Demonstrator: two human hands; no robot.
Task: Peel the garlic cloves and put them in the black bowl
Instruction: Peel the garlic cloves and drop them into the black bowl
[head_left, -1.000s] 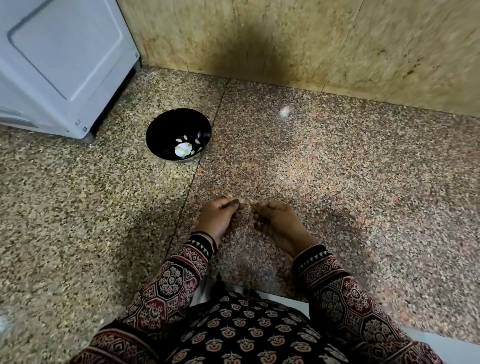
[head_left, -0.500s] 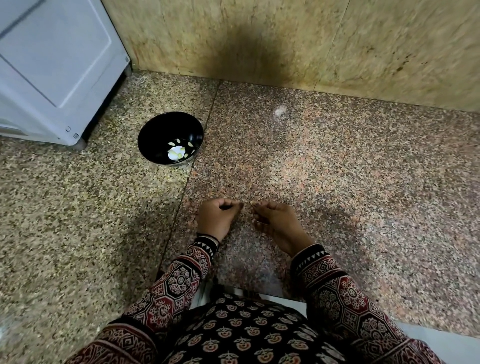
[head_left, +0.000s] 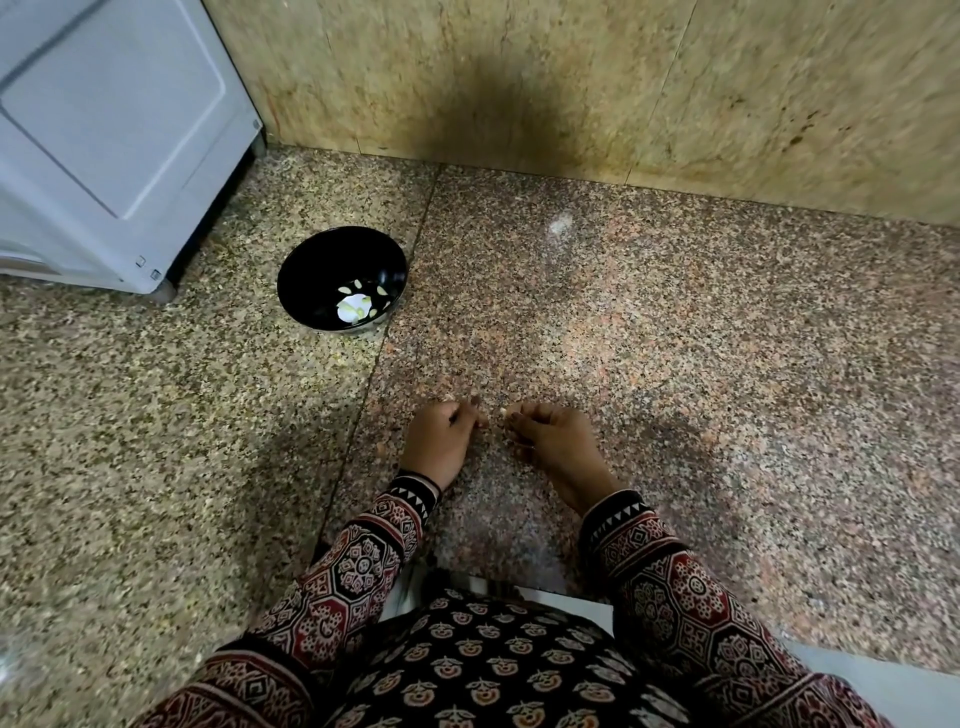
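dim, soft blur, dark shadows

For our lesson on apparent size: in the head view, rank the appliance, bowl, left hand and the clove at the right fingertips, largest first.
1. Appliance, partly cut off by the frame.
2. Bowl.
3. Left hand, slightly smaller-looking, though nearer the camera.
4. Clove, a speck.
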